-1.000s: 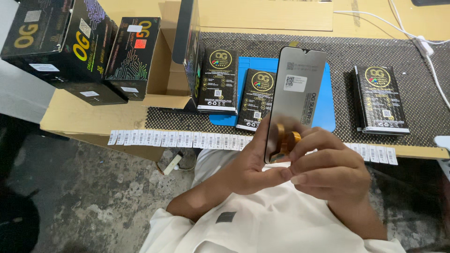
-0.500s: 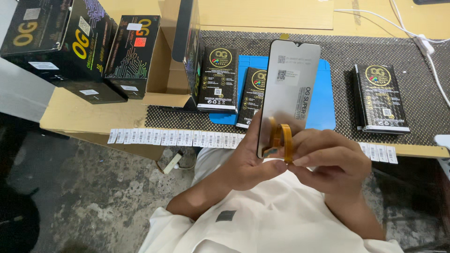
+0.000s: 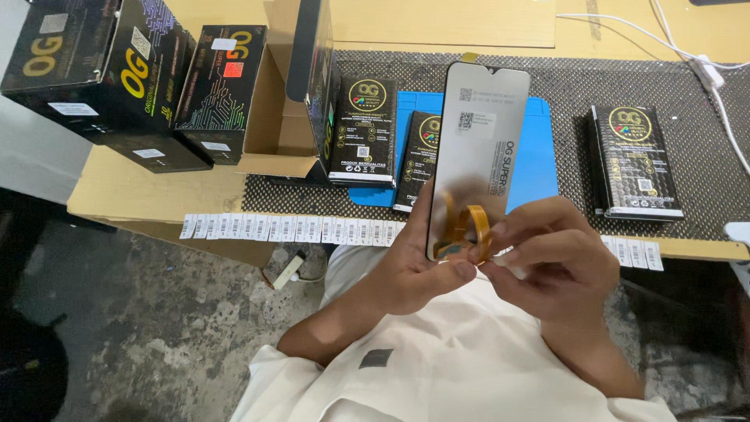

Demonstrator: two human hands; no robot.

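Basically both hands, L (image 3: 410, 266) & R (image 3: 558, 258), pinch phone screen (image 3: 476, 156) bottom edge, upright above mat (image 3: 539, 156).

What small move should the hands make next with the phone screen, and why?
Probably the right hand should straighten the orange flex ribbon: it curls in a loop over the lower end of the phone screen, which the left hand holds upright from below.
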